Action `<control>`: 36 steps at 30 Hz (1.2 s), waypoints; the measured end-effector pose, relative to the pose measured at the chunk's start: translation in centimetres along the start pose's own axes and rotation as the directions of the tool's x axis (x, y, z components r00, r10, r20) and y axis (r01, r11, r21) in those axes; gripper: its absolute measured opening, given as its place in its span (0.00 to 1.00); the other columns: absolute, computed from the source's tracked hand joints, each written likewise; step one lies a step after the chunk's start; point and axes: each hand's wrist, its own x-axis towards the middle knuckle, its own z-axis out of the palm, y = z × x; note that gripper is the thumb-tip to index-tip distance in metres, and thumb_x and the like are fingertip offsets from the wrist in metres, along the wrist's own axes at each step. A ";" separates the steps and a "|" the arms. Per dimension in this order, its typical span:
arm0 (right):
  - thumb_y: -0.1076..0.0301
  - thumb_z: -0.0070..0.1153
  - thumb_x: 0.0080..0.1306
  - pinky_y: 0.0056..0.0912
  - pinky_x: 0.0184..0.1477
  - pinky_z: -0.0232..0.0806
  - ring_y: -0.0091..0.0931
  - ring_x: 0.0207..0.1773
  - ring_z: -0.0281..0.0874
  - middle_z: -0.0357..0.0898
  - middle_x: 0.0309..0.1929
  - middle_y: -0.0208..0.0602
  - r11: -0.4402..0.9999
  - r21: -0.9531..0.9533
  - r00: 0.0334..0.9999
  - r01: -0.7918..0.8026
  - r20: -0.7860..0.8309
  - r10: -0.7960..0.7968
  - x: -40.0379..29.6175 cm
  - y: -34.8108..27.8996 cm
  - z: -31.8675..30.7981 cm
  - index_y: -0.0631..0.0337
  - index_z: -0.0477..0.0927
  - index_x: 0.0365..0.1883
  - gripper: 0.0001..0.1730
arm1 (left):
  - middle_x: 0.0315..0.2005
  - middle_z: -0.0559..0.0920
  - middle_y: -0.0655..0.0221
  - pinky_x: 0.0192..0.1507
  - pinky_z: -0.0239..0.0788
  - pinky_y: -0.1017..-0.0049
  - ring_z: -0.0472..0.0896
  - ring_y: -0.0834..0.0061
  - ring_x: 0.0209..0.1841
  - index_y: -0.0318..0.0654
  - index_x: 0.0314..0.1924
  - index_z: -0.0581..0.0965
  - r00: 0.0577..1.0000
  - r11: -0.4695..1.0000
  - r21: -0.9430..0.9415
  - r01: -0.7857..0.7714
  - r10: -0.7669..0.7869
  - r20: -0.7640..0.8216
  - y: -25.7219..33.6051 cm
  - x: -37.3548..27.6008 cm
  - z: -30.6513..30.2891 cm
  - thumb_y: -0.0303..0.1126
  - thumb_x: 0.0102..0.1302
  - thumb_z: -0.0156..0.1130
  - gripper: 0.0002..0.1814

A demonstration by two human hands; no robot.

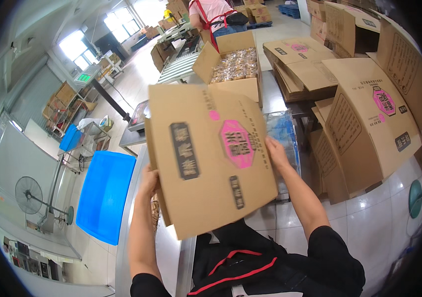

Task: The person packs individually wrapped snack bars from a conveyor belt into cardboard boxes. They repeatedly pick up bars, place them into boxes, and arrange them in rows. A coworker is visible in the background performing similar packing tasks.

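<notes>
A printed cardboard box (203, 156) is held up in front of my body, its broad side with pink and black printing facing the camera. My left hand (149, 180) grips its left edge, with part of the fingers hidden behind the cardboard. On the opposite edge my right hand (277, 151) holds on, its fingertips partly out of sight behind the panel. Beyond the held box stands an open carton (237, 92) full of small clear-wrapped items. A bit of brown packaged goods (155, 213) shows below my left hand, largely covered by the box.
More cardboard boxes (370, 111) and a flattened stack (300, 59) stand at the right. A blue plastic tub (107, 196) lies left of the metal table (125, 222). A roller conveyor (179, 67) and a person in a red apron (214, 18) are farther off.
</notes>
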 end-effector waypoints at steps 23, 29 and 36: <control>0.38 0.55 0.78 0.44 0.72 0.69 0.35 0.70 0.77 0.79 0.70 0.37 0.788 0.546 0.958 -0.286 0.185 0.219 2.7 2.3 -3.1 0.59 0.73 0.74 0.39 | 0.80 0.65 0.60 0.80 0.47 0.59 0.60 0.62 0.82 0.40 0.83 0.59 0.882 0.884 -0.299 0.360 -0.218 0.419 1.2 4.2 6.0 0.62 0.76 0.53 0.46; 0.40 0.55 0.78 0.43 0.72 0.68 0.35 0.69 0.77 0.79 0.69 0.37 0.835 0.464 0.946 -0.296 0.019 0.325 -1.8 4.0 -8.6 0.59 0.73 0.74 0.38 | 0.80 0.65 0.59 0.81 0.46 0.58 0.59 0.62 0.82 0.41 0.83 0.59 0.841 0.786 -0.326 0.525 -0.421 0.339 -17.5 7.3 9.1 0.62 0.76 0.52 0.46; 0.41 0.55 0.79 0.42 0.72 0.68 0.35 0.69 0.77 0.79 0.68 0.36 0.856 0.426 0.929 -0.292 -0.087 0.360 -3.8 4.7 -10.9 0.60 0.74 0.73 0.37 | 0.81 0.64 0.59 0.81 0.44 0.57 0.57 0.62 0.83 0.41 0.83 0.59 0.838 0.768 -0.337 0.545 -0.479 0.262 -22.9 8.5 12.6 0.62 0.76 0.52 0.46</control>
